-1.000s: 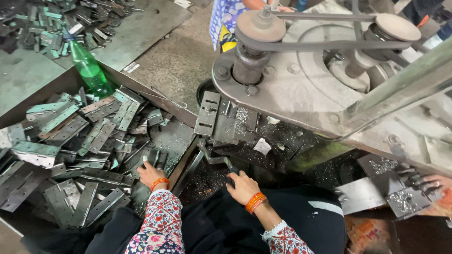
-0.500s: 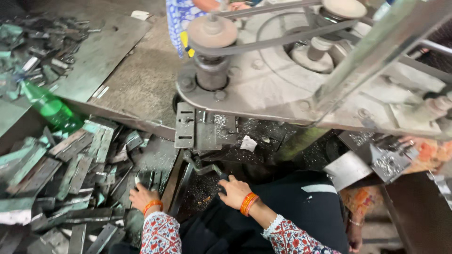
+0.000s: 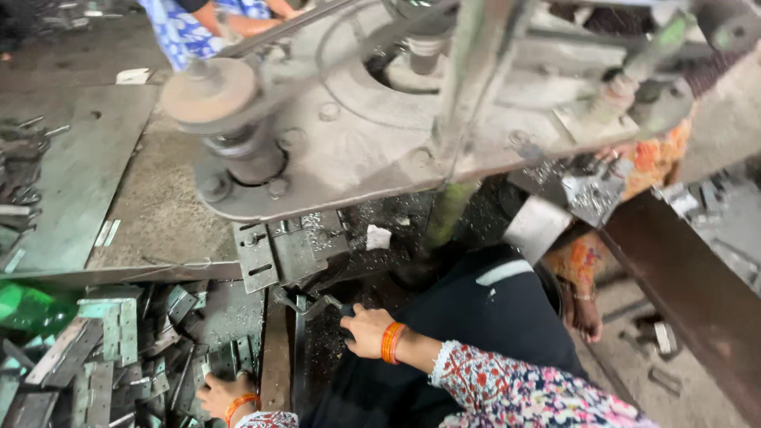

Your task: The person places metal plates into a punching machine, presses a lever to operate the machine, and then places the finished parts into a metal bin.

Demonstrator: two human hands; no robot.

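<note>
From the head view, the left hand (image 3: 224,394) lies low among flat grey stamped-metal plates (image 3: 103,357) heaped in a tray, its fingers curled on one piece, though the grip is partly hidden. The right hand (image 3: 366,329) closes its fingers on a small dark bent metal part (image 3: 337,305) just below the punched steel bracket (image 3: 273,254). Above spreads the rough, bolted cast-iron press frame (image 3: 357,135) with its round rusty pulley (image 3: 208,89).

A green bottle (image 3: 32,307) lay at the left edge beside the scrap. A large grey machine (image 3: 380,119) with a round pulley (image 3: 208,89) stood above. A flat metal sheet (image 3: 87,170) lay left of it. A co-worker's blue patterned clothing (image 3: 186,32) showed beyond.
</note>
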